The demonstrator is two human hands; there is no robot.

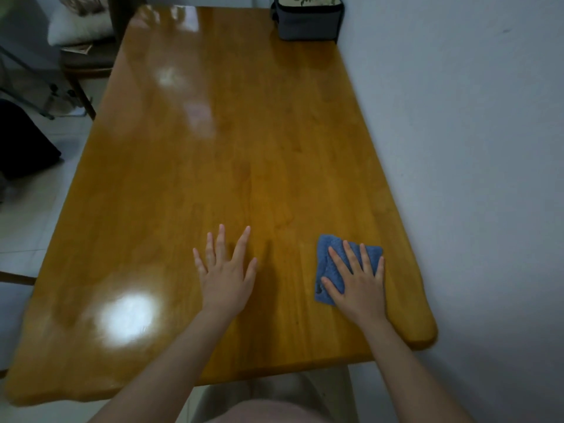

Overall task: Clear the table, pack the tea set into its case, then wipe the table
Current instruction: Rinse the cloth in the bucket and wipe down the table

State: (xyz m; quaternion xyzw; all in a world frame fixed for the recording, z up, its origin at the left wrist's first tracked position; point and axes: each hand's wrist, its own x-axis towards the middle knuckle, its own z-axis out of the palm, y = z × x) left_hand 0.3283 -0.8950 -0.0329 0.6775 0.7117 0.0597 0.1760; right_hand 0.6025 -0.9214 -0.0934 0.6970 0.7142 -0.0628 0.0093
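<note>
1. Plainly, the wiping stage is what I have in front of me: the blue cloth (324, 261) lies folded on the table (213, 148) close to its near right corner, just in from the right edge.
2. The right hand (358, 282) lies flat on top of the cloth, fingers straight and spread, pressing it down rather than clutching it.
3. The left hand (225, 279) is released too, fingers splayed, near the middle of the near edge and well apart from the cloth. It holds nothing.
4. The case (308, 21) stands at the far right corner, against the wall (473, 148).
5. I see no cups, pot or tray on the wood, so I judge clearing and packing done and only the wipe left.
6. How much of the surface has been wiped I cannot say. The varnish throws bright glare near the near left corner and along the far left side, and no damp track shows.
7. The frame cuts off the top of the case, so I cannot confirm it is closed.
8. Whether the left palm rests on the wood or hovers just over it is unclear.
9. Beyond the far left corner, a chair (82, 61) with a pale cushion (79, 25) is blurred.
</note>
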